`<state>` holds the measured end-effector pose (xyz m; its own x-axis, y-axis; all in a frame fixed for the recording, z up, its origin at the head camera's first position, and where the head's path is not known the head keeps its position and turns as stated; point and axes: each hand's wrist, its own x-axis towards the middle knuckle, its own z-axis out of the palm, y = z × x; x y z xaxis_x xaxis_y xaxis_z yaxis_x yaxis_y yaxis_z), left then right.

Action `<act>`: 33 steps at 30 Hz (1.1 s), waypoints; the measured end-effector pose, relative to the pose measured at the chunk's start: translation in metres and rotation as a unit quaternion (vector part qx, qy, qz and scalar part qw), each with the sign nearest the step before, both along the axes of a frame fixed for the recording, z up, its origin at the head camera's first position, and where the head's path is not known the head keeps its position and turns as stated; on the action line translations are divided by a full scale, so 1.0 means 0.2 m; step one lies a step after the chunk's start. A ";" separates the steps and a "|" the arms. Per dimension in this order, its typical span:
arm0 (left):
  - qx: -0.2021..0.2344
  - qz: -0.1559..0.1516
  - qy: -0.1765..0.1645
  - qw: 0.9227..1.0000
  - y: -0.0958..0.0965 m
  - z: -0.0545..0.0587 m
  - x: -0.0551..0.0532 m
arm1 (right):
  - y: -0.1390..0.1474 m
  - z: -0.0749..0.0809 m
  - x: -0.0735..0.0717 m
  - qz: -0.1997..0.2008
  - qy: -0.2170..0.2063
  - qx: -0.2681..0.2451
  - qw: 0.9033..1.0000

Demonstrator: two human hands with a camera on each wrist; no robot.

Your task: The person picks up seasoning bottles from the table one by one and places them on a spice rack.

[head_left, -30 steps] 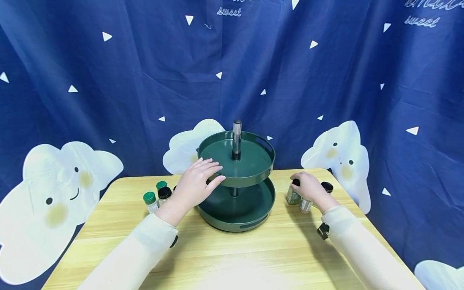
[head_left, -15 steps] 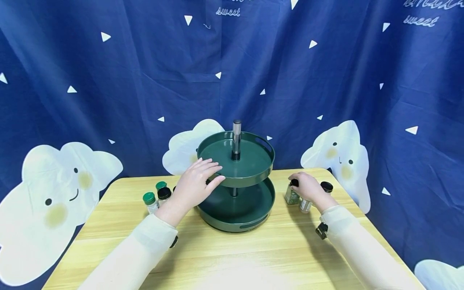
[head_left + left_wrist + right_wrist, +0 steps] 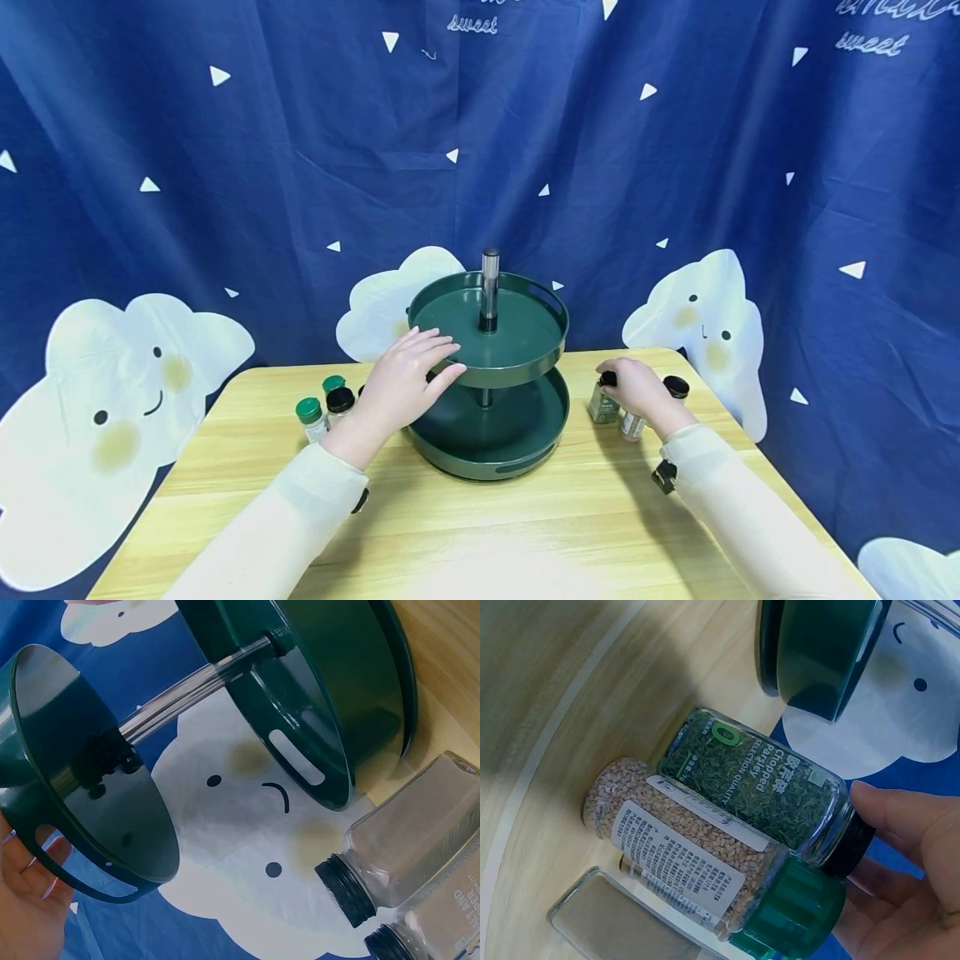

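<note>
A dark green two-tier round tray stand (image 3: 517,321) with a metal centre post stands mid-table. My left hand (image 3: 405,379) is at the near left rim of its upper tier, fingers extended. In the left wrist view, the fingers (image 3: 56,855) of that hand show through the rim's handle slot. At the right, my right hand (image 3: 637,387) pinches the black cap of a chopped parsley jar (image 3: 742,780) between thumb and fingers. The parsley jar is upright on the table. Right against it stands a green-capped jar of pale grains (image 3: 682,836).
Left of the stand are green-capped jars (image 3: 308,410) and a black-capped jar (image 3: 341,402), partly behind my left arm. Another black-capped jar (image 3: 677,387) stands beyond my right wrist. A blue curtain (image 3: 480,125) hangs behind the wooden table (image 3: 450,533).
Almost nothing moves. The right hand and the parsley jar have shifted very slightly left in the head view; the left hand stays at the upper rim.
</note>
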<state>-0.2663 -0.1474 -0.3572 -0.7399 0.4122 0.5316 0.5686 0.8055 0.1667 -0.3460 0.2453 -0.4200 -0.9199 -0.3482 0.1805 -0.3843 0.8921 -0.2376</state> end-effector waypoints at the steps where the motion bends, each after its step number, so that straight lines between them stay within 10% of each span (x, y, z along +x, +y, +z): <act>1: 0.000 0.000 0.000 1.000 0.00 0.00 0.00 | 0.00 0.00 0.00 0.001 0.002 0.001 1.000; 33: 0.004 0.001 -0.007 1.000 0.00 0.01 0.00 | -0.02 0.03 0.04 0.019 0.004 0.005 1.000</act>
<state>-0.2657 -0.1473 -0.3559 -0.7479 0.4062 0.5251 0.5642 0.8057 0.1803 -0.3386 0.2406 -0.4132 -0.9043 -0.3849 0.1845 -0.4202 0.8788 -0.2263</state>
